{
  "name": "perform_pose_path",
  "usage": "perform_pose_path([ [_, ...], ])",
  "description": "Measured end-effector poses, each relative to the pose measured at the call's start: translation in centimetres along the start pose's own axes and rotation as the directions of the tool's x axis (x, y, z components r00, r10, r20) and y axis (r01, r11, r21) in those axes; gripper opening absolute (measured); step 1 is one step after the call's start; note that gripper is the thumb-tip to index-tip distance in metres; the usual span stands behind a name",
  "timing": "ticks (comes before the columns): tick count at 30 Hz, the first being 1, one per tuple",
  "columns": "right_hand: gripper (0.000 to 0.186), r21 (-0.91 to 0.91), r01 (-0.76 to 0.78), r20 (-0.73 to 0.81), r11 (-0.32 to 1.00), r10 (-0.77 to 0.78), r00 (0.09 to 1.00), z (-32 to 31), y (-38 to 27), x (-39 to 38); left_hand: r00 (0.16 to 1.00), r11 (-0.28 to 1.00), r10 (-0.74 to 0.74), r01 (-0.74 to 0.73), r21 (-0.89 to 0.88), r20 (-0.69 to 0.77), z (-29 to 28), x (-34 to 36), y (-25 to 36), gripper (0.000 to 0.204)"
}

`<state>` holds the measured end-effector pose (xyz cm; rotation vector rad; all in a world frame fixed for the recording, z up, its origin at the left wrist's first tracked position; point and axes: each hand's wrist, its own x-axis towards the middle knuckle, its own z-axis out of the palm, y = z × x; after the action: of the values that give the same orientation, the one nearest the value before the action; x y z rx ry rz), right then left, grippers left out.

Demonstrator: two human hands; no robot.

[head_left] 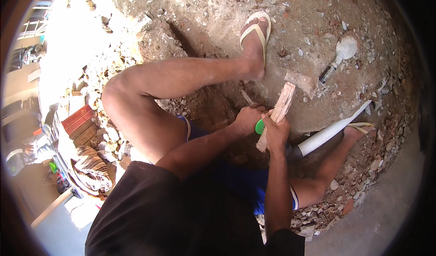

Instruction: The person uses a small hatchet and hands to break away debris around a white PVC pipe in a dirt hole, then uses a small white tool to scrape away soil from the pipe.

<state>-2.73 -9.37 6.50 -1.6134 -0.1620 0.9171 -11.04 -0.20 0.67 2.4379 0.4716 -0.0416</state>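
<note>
My right hand (277, 133) is closed round a pale, rough wooden bar (284, 95). A dusty block (303, 83) is at the bar's upper end; I cannot tell if they are joined. My left hand (250, 119) grips a thin dusty rod (245, 96), like a chisel, with a round green guard (260, 127) beside my fingers. Both hands are close together over a dug hollow in the rubbly ground, between my bent legs. A white pipe (322, 137) runs out of the hollow at the right, its lower part behind my right arm.
A white-coated scoop (346, 49) with a dark handle lies on the dirt (209, 11) at upper right. My sandalled feet rest either side. Loose rubble, red bricks (78, 120), striped cloth (91, 169) and clutter are at the left. A grey concrete surface (372, 210) is at lower right.
</note>
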Motion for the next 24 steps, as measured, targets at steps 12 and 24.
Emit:
perform_pose_path([
  [12, 0.026, 0.019, -0.035, -0.195, 0.999, 0.038, 0.980, -0.5, 4.4, 0.4, 0.979, 0.985, -0.167, 0.159, 0.068, 0.119, 3.6, -0.6, -4.9, 0.023],
  [24, 0.015, -0.408, 0.029, -0.246, 0.913, -0.141, 0.959, -2.3, 3.9, -5.2, 0.952, 0.945, -0.295, 0.303, -0.126, 0.078, 0.1, 0.8, -7.1, 0.024],
])
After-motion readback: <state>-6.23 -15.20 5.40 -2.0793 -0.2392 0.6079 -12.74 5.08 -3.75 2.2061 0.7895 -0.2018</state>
